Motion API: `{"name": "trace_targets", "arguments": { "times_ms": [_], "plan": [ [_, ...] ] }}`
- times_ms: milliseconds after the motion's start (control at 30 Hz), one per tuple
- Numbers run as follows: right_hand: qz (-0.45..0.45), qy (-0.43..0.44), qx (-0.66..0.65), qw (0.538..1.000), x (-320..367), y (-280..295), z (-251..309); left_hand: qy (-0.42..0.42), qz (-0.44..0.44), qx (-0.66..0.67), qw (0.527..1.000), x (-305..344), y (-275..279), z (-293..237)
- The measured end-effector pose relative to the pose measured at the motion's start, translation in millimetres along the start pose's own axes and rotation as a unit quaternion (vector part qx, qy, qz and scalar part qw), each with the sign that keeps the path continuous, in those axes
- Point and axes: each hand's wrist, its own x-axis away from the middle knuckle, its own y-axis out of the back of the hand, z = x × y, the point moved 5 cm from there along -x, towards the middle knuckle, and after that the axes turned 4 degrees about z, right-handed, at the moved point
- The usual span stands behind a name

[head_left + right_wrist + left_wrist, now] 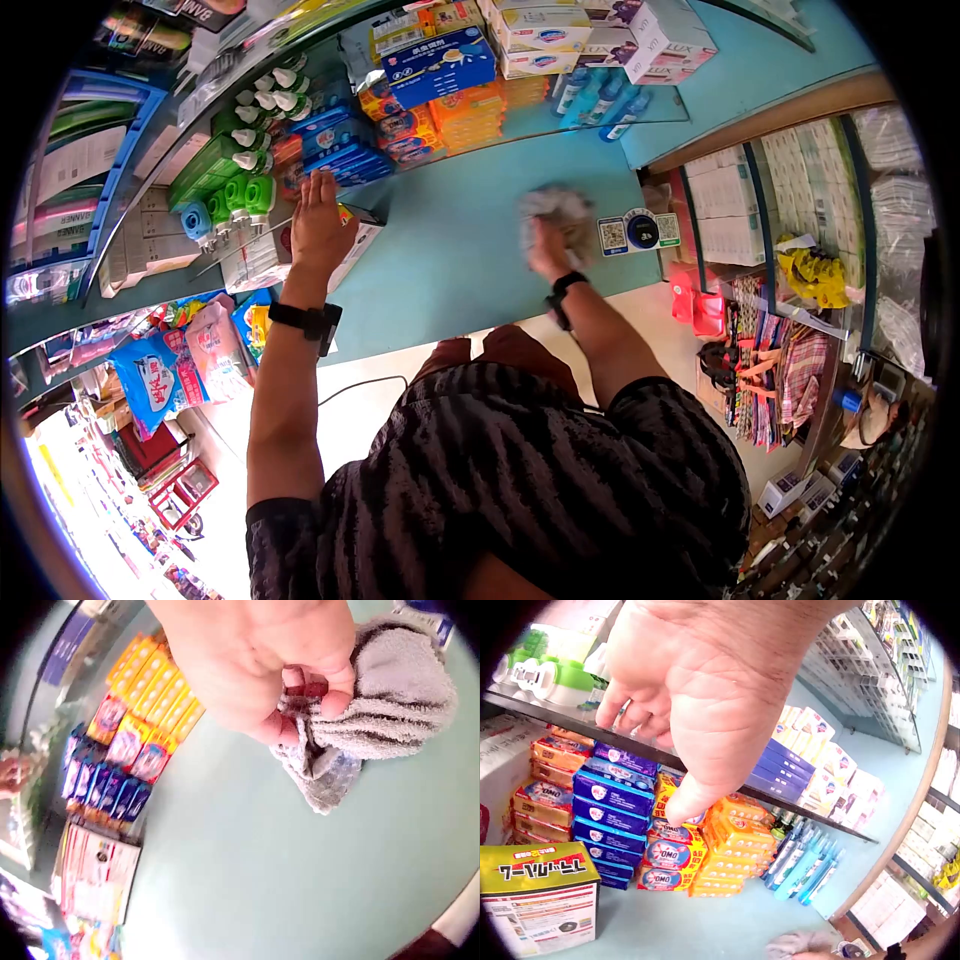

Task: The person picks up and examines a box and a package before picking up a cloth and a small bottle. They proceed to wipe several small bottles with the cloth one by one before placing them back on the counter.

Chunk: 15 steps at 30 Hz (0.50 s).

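Note:
My right hand (548,250) grips a bunched grey cloth (570,215) on the blue-green counter (440,250), near its right end. In the right wrist view, thumb and fingers of the right hand (277,667) pinch the gathered folds of the cloth (397,690). My left hand (322,230) is at the left, fingers extended, by the glass shelf edge. In the left wrist view the left hand (712,697) is over that shelf edge, its thumb pointing down in front of the stacked soap packs (667,855); whether it rests on the glass I cannot tell.
Beside the cloth lies a card with printed codes (640,232). Blue bottles (605,98) stand at the back right under the glass. A yellow-topped box (540,900) is on the counter at the left. Green bottles (258,195) stand on the left, with blue packs (345,150) behind.

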Motion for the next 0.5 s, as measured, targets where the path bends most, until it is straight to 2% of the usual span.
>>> {"name": "trace_targets", "arguments": {
  "times_ms": [33,67,100,167,267,300,333,367,400,433,467,500],
  "plan": [
    [0.064,0.020,0.005,0.998,5.3,-1.1,35.9,0.001,-0.001,0.002,1.000,0.6,0.2,-1.7],
    [0.110,0.028,-0.061,0.992,7.4,-10.9,58.3,0.002,-0.002,0.002,1.000,1.2,1.0,-2.5],
    [0.181,-0.006,-0.119,0.976,9.2,-19.7,74.3,0.002,-0.004,0.002,1.000,0.4,2.8,-2.6],
    [0.186,-0.044,-0.140,0.972,10.8,-20.4,94.8,-0.002,-0.004,-0.001,1.000,-1.8,-1.3,-0.3],
    [0.173,-0.084,-0.369,0.909,-4.5,-2.4,92.5,-0.001,0.000,0.004,1.000,-0.8,-1.1,2.9],
    [0.217,-0.129,-0.344,0.905,-11.6,19.7,88.2,0.004,0.001,0.006,1.000,-0.5,-1.0,3.0],
    [0.194,-0.108,-0.280,0.934,-21.6,55.6,90.2,0.008,0.005,0.002,1.000,-1.3,0.5,2.2],
    [0.134,-0.083,-0.410,0.898,-32.6,40.6,62.4,0.005,0.000,0.013,1.000,-0.3,0.6,3.6],
    [0.112,-0.157,-0.480,0.856,-38.9,71.3,56.3,0.000,-0.006,0.025,1.000,-0.2,0.4,5.3],
    [0.055,-0.145,-0.519,0.841,-52.5,84.7,38.4,-0.007,-0.012,0.038,0.999,0.4,0.1,5.1],
    [0.020,-0.215,-0.519,0.827,-60.4,94.6,14.1,0.006,0.001,0.033,0.999,0.4,0.4,4.5],
    [-0.030,-0.193,-0.499,0.844,-69.4,96.2,-16.4,0.008,0.001,0.034,0.999,0.8,0.3,4.3]
  ]
}}
